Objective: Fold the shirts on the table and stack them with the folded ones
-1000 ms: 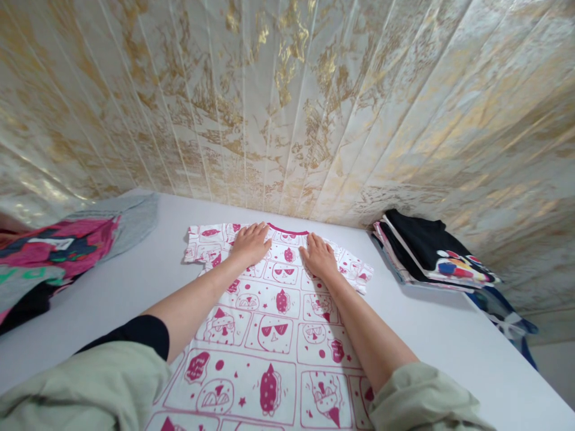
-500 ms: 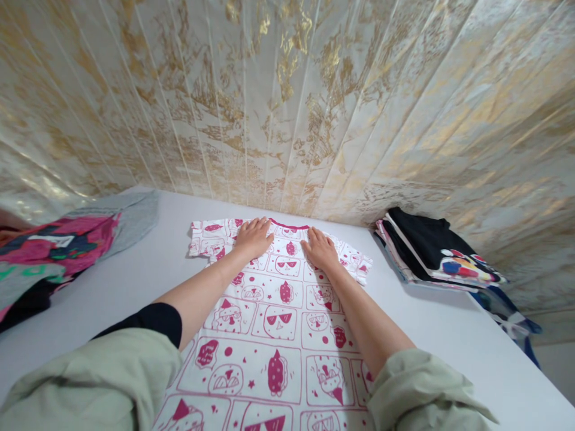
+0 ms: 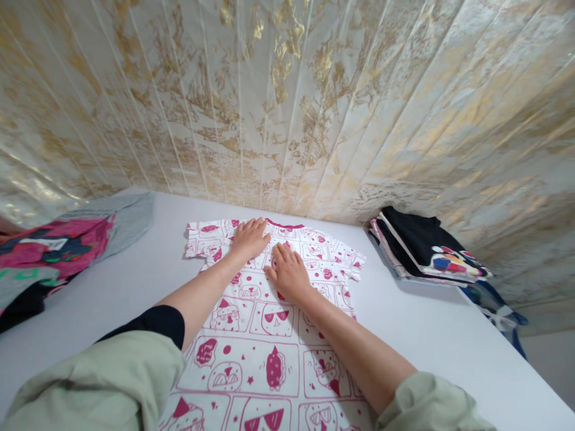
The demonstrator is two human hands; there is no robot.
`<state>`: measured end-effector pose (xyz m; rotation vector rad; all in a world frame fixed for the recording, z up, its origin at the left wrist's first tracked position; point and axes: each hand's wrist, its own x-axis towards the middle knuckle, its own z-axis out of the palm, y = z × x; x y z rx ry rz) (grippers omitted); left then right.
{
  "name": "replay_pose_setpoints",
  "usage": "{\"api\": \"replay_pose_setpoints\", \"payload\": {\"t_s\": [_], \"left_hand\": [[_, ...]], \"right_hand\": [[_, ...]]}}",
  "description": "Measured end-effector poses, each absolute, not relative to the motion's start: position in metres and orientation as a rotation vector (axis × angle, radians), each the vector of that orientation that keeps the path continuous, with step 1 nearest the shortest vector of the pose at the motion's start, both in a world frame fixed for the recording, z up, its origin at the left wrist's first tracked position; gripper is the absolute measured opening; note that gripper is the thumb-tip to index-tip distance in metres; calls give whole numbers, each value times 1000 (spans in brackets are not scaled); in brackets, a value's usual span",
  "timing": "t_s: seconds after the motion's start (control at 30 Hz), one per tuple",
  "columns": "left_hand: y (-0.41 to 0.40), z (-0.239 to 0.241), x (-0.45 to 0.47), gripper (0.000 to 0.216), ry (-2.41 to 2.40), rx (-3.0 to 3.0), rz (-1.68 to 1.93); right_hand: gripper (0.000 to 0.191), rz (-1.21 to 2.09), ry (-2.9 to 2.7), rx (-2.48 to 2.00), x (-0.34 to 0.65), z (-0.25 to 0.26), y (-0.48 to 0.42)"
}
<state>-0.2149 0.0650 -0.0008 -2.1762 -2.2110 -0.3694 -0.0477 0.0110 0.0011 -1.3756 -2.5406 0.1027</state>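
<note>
A white T-shirt [image 3: 265, 335] with a pink cartoon print lies flat on the white table [image 3: 431, 335], its pink-trimmed collar toward the wall. My left hand [image 3: 250, 237] rests flat on the shirt just left of the collar, fingers stretched out. My right hand [image 3: 290, 272] lies flat on the chest of the shirt a little nearer to me, fingers spread, close beside the left hand. Neither hand holds anything.
A folded stack of dark and printed clothes [image 3: 426, 251] sits at the back right against the gold-marbled wall [image 3: 287, 102]. A loose heap of pink, grey and black garments [image 3: 54, 251] lies at the left edge. The table's right edge drops off near the stack.
My right hand has slid from the right shoulder area of the shirt toward the middle and nearer to me. The left hand has stayed by the collar.
</note>
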Motion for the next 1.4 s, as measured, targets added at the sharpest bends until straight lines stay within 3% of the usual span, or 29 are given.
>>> {"api": "replay_pose_setpoints", "payload": {"t_s": [0.4,0.77,1.0,1.4], "left_hand": [[64,2,-217,57,-2208,-2203,-383],[-7,17,-165,65,-2092,-2379,-295],[-68,4,-219,67,-2166,-2301,-163],[-82,7,-241,63,-2175,-2219,-145]], "right_hand": [[62,-62,-2455,-1814,69,-2,-11],[63,-53,-2424,-1803,68,0,-16],[62,-46,-2418,-1788,69,-5,-14],[58,-19,-2461,-1717,37,14,-43]]}}
